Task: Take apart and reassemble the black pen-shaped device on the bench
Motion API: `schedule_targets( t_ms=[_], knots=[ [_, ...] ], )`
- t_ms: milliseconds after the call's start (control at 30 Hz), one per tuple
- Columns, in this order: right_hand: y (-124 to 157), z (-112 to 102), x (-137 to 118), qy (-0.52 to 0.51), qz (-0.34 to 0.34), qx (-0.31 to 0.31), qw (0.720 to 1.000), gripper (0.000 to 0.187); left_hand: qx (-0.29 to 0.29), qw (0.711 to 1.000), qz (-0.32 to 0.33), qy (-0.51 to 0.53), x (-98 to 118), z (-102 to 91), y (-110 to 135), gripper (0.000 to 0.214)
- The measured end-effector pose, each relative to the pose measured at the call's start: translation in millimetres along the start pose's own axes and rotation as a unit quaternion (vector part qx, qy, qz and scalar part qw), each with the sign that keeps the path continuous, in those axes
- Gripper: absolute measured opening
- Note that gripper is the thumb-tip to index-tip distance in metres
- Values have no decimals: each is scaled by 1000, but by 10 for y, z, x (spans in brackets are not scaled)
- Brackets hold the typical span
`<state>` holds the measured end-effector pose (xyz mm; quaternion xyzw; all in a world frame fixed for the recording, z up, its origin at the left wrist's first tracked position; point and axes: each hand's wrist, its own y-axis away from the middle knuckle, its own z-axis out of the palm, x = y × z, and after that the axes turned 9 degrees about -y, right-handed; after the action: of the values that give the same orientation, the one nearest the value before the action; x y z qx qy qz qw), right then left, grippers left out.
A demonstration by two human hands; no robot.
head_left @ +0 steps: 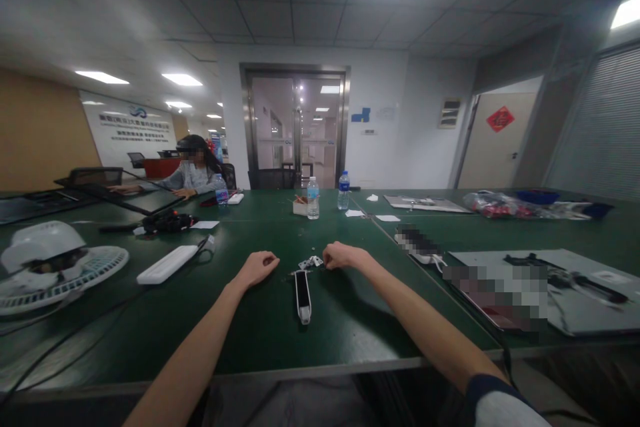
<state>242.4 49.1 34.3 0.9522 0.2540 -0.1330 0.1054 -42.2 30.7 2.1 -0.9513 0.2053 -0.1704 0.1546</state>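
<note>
Both my forearms reach out over a dark green table. My left hand rests on the table with its fingers curled in, and nothing shows in it. My right hand is closed in a pinch at a small white and grey piece lying on the table. Between my hands lies a slim black and white device, pointing toward me. A thin dark tool tip lies beside its far end.
A white fan and a white power strip sit at the left. Two water bottles stand further back. Grey mats with tools lie at the right. A seated person works at the far left.
</note>
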Motion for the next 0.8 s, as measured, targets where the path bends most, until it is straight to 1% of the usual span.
schedule_targets(
  t_ms=[100, 233, 333, 433, 467, 567, 667, 800],
  knots=[
    [18, -15, 33, -46, 3, -23, 999, 23, -6, 1000, 3, -2, 26, -31, 10, 41],
    [84, -16, 59, -84, -8, -16, 996, 18, -7, 1000, 1, -1, 29, -41, 17, 41],
    [133, 12, 39, -101, -58, 13, 993, 16, -6, 1000, 5, 5, 46, -50, 21, 41],
    [165, 70, -30, -129, -103, 63, 984, 16, -20, 1000, 19, 10, 137, -87, 31, 40],
    [172, 94, -60, -136, -108, 80, 982, 16, -31, 999, 26, 8, 183, -103, 35, 40],
    [193, 163, -145, -152, -112, 115, 975, 13, -88, 995, 47, 2, 327, -135, 50, 39],
    [205, 219, -195, -165, -122, 126, 971, 12, -109, 992, 64, -1, 413, -141, 61, 38],
    [195, 273, -216, -175, -132, 139, 966, 11, -121, 991, 64, 4, 416, -142, 66, 36]
  ],
)
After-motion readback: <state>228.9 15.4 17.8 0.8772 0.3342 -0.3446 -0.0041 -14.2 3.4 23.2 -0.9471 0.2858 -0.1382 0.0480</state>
